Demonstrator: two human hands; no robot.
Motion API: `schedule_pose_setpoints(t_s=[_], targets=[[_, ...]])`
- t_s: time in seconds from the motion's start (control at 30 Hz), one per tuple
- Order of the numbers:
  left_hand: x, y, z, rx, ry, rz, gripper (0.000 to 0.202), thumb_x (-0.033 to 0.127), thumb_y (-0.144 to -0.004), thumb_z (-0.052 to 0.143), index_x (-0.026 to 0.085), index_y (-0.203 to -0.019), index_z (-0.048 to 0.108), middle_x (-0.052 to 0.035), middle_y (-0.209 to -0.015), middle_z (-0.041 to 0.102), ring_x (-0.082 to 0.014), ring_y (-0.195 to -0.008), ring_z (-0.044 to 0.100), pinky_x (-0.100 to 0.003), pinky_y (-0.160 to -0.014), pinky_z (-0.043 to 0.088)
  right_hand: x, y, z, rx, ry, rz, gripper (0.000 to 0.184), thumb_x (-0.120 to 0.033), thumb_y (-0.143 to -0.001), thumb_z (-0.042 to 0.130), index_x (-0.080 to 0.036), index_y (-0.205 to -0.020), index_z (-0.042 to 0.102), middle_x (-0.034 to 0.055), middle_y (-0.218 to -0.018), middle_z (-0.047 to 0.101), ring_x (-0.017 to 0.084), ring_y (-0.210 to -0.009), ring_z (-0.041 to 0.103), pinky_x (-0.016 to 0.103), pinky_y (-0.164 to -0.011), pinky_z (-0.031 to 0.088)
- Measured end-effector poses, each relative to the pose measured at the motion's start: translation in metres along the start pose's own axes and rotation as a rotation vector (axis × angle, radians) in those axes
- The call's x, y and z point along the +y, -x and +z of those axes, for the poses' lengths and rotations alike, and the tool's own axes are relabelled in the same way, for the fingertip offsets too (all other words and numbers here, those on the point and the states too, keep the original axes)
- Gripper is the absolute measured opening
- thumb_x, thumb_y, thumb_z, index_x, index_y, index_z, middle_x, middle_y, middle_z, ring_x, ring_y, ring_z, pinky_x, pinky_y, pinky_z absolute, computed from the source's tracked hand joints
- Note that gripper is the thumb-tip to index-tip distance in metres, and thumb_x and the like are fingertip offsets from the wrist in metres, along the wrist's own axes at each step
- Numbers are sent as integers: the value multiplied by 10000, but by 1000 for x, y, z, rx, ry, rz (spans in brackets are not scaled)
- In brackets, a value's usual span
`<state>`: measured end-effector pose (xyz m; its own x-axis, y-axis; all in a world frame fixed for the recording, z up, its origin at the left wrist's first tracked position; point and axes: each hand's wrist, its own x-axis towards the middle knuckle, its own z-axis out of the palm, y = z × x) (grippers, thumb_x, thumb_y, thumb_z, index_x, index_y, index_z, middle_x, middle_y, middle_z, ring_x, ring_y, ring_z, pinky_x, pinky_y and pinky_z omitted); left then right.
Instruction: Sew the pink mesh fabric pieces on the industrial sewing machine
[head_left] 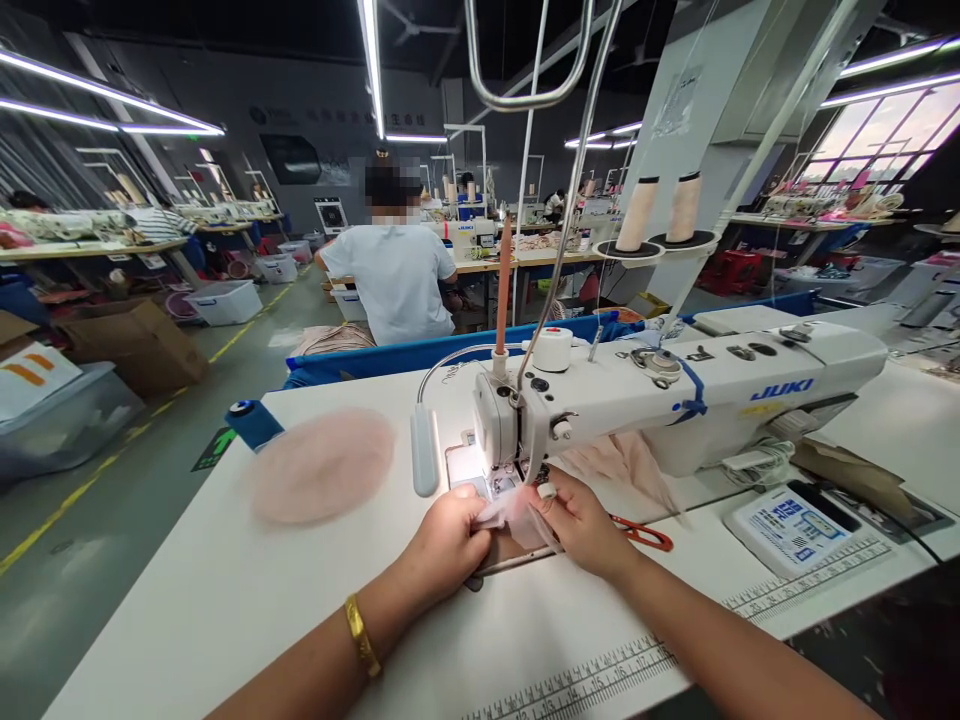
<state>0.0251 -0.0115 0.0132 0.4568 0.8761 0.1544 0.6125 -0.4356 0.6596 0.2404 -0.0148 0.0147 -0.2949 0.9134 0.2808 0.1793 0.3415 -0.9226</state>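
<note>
A white sewing machine (750, 385) stands on the table with its needle area lit. Just in front of the needle, a piece of sheer pale pink fabric (525, 520) is stretched between my two hands. My left hand (454, 535) pinches its left side, thumb and fingers closed. On the other side my right hand (577, 520) grips the fabric, with a pale ring-like band on one finger. Orange-handled scissors (645, 533) lie beside my right wrist, partly hidden. More pink fabric (622, 465) rests under the machine arm. The needle tip is hard to make out.
A round, sheer pink piece (322, 465) lies on the left of the white table (262, 620), near a blue thread cone (253, 424). A grey lamp (424, 450) stands left of the needle. A printed ruler (592, 685) runs along the front edge. A person (397, 275) sits ahead.
</note>
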Motion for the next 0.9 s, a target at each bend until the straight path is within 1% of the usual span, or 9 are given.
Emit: schedule_pose_setpoints(t_s=[0.07,0.23,0.37,0.5,0.6,0.67,0.73,0.83,0.9], targets=[[1,-1,-1,-14,16,-10,170,65,-704,489,201,-603,485,15,-732,503,-143,-667,539,-234,-599,428,1,-1,-2,9,-10,-21,414,-615,-1031,503,-225,-962,623,36,-932,694,225,-913,655,341,-851,556],[5,0,-1,-27,44,-13,176,145,-803,564,191,-637,601,-3,-791,571,-154,-704,579,-240,-621,459,7,0,-2,1,-21,-28,356,-560,-1055,486,-235,-1004,620,42,-975,680,225,-924,633,341,-889,534],[10,3,-3,-36,47,48,198,177,-868,571,197,-701,677,-7,-798,598,-159,-748,593,-247,-668,456,7,3,-1,-15,-2,-11,363,-553,-1069,466,-230,-962,591,19,-888,631,200,-829,591,319,-809,512],[10,9,-1,5,-47,125,249,176,-897,552,192,-662,635,-12,-741,554,-163,-710,529,-275,-641,386,0,6,-3,-44,47,-27,399,-561,-1082,433,-230,-886,540,-9,-779,579,174,-710,543,283,-679,469],[7,17,5,87,-211,266,306,166,-926,529,194,-634,619,-16,-702,529,-164,-670,478,-290,-610,338,-6,10,-8,-168,190,-94,447,-541,-1111,368,-229,-854,558,-6,-755,595,174,-691,558,287,-677,463],[5,23,8,149,-291,358,324,162,-952,527,205,-659,659,-23,-717,561,-168,-680,493,-297,-629,358,-9,13,-11,-305,352,-187,496,-555,-1124,316,-226,-915,623,26,-833,657,199,-792,608,330,-796,482],[5,28,10,200,-326,425,287,181,-986,550,224,-760,721,-35,-810,650,-183,-764,567,-324,-714,422,-10,17,-14,-398,516,-277,570,-647,-1099,297,-224,-987,662,61,-918,680,235,-913,615,392,-912,460],[6,32,10,219,-333,515,194,204,-1037,567,224,-940,734,-33,-946,752,-203,-936,667,-382,-864,458,-10,21,-17,-450,645,-307,646,-768,-1025,344,-211,-991,669,79,-952,657,259,-956,582,429,-944,429],[7,34,9,203,-338,554,176,181,-1053,559,206,-965,709,-11,-904,768,-182,-896,695,-386,-878,455,-8,23,-18,-461,654,-297,642,-770,-1019,366,-203,-977,664,69,-938,642,247,-916,566,423,-929,419]])
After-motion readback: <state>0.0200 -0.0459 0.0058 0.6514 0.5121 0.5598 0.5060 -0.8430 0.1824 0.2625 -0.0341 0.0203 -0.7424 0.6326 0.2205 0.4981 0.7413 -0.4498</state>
